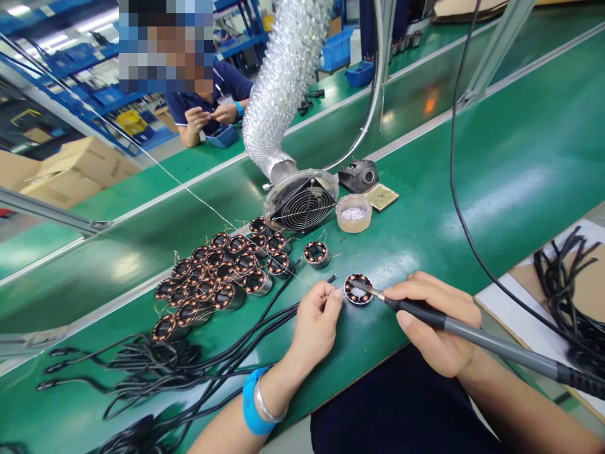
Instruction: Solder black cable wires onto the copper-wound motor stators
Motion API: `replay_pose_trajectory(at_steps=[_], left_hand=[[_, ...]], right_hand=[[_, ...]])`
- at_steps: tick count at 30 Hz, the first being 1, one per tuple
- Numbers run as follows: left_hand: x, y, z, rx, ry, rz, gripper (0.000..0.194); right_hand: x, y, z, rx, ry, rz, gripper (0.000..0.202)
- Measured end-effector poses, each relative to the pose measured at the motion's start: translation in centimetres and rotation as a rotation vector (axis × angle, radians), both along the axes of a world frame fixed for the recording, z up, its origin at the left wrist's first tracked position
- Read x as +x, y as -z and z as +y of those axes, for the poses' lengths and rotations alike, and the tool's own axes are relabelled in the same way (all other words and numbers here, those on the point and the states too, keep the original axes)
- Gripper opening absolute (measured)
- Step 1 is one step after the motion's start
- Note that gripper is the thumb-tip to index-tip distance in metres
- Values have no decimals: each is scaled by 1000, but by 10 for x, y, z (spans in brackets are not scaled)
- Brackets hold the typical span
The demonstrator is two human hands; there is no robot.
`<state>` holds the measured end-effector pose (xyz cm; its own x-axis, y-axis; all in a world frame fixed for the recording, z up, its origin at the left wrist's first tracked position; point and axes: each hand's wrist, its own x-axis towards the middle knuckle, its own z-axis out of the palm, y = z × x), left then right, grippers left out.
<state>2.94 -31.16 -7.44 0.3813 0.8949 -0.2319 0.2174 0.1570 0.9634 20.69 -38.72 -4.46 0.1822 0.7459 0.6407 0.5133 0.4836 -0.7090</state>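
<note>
My right hand (439, 321) is closed round a soldering iron (425, 313), whose tip reaches over a motor stator (358, 296) with copper windings. That stator lies on the green bench, its ring facing up. At the stator's left edge, my left hand (317, 321) is closed in a pinch on a thin solder wire (189, 189), which comes down from the upper left. Black cables (265, 321) run beside and behind this hand, one stripped end close to its fingertips. What exactly touches the stator under the tip is too small to tell.
Several stators (227, 271) stand grouped at the left, with a single stator (316, 253) nearer. Behind are a fume extractor (302, 202), a round tub (353, 213), a sponge (382, 197) and an iron holder (359, 176). Cables (567, 277) lie right. A co-worker (208, 107) sits opposite.
</note>
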Motion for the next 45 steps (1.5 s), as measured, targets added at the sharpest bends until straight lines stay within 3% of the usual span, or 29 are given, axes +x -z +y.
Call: replay_pose_trajectory(at_steps=[6,10,12,16,22,26,29,35,45], left_hand=[[-1,2,0,11,1,6,31],[-1,3,-1,-9,0,-7,32],[-1,2,0,-31,-3,-19,31],[-4,0,2,-108,8,-63,31],[-11,-6,9,-52,-48,-71,28],[-12,-6,11,-27,4,32,30],[-14,-4,11,-25,31,43,32],[-24,1,13,-162,-38,-12,34],[-22,-5,15,-17,-36,61,29]], right_hand=[[10,5,17,62,86,-43,19],[27,23,50,114,261,-135,24],[36,33,67,58,307,-204,26],[42,43,78,-96,234,-260,28],[10,36,47,-8,3,-191,16],[-12,39,40,4,-143,-176,24],[-17,43,42,13,-154,-163,25],[-15,45,44,-17,-193,-123,28],[-24,43,49,-5,-210,-145,26]])
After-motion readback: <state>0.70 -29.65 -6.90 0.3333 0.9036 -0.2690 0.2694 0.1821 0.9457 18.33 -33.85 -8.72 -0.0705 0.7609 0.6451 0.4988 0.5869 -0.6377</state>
